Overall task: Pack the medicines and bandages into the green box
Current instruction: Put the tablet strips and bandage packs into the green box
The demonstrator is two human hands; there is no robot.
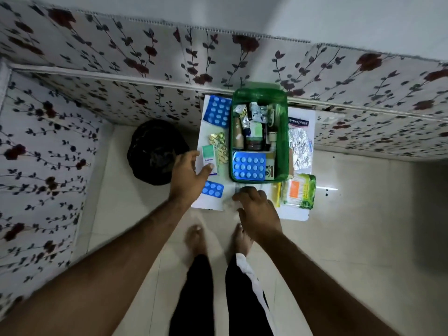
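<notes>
The green box (283,166) stands on a white sheet (297,213) on the floor, holding tubes, bottles and a blue blister strip (248,167). My left hand (189,175) hovers open over the sheet's left side, its thumb touching a small white-green carton (209,156). A small blue strip (213,189) lies just right of that hand. My right hand (257,209) rests, fingers curled, on a crumpled clear wrapper (229,202) at the sheet's front edge; its grip is unclear. Another blue strip (217,112) and gold strips (220,147) lie left of the box.
Right of the box lie a Hansaplast pack (298,123), a silver foil strip (300,149), a green cotton-bud packet (300,191) and a yellow packet (276,194). A black bag (155,151) sits at the left. Floral-covered furniture (121,69) borders the back and left. My bare feet (196,238) stand close to the sheet.
</notes>
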